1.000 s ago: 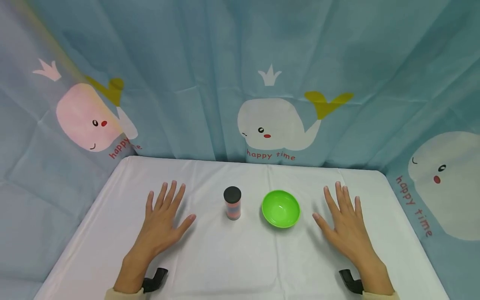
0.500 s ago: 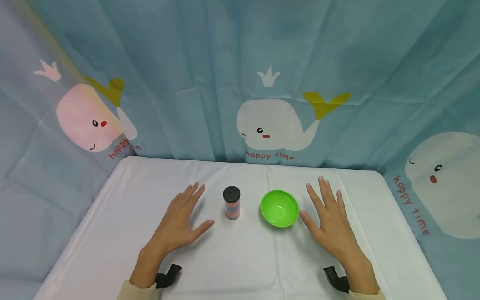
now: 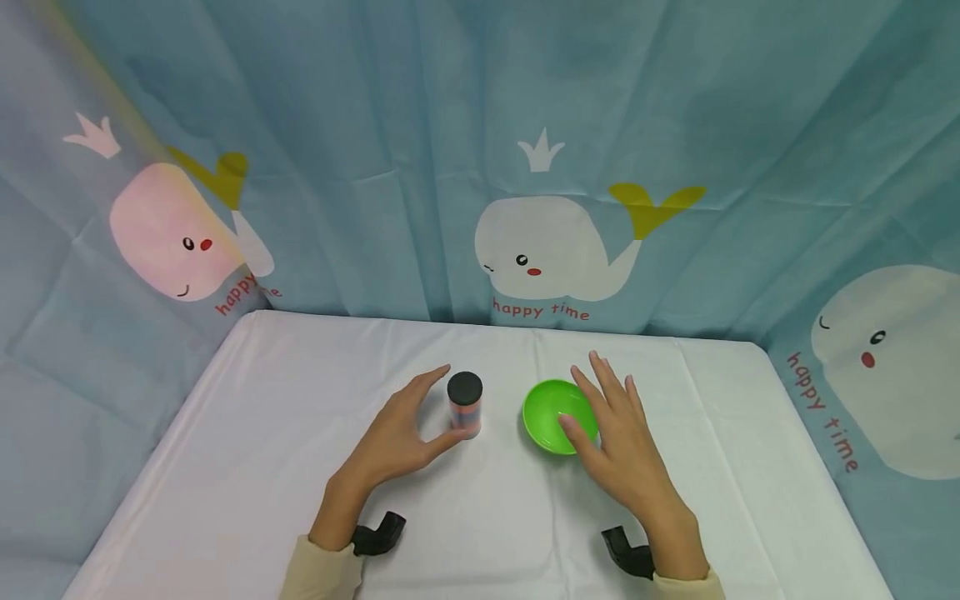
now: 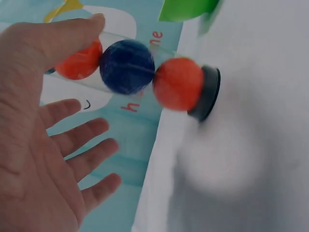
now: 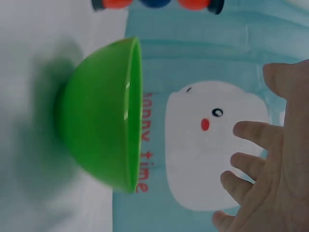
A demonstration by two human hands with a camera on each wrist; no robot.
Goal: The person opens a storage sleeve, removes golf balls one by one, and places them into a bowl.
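Note:
A clear tube [image 3: 466, 417] with a black lid stands upright on the table; in the left wrist view orange and dark blue balls show through its wall. My left hand [image 3: 393, 440] reaches around its left side, fingers spread apart, with the thumb overlapping the tube's lower front in the head view. To the tube's right sits a bright green bowl [image 3: 534, 423], its inside bare where it shows. Over the bowl's right rim is my right hand [image 3: 621, 454], fingers extended. The right wrist view shows those fingers [image 5: 248, 164] apart from the bowl.
A white cloth covers the table [image 3: 480, 533]. Behind and beside it hangs a blue curtain [image 3: 360, 208] with whale prints. Each wrist carries a black curved mount, the left mount [image 3: 379, 534] and the right mount [image 3: 627, 553].
Both hands have moved inward from the table's sides, the left to the tube and the right over the bowl's edge. Tube and bowl stay where they were.

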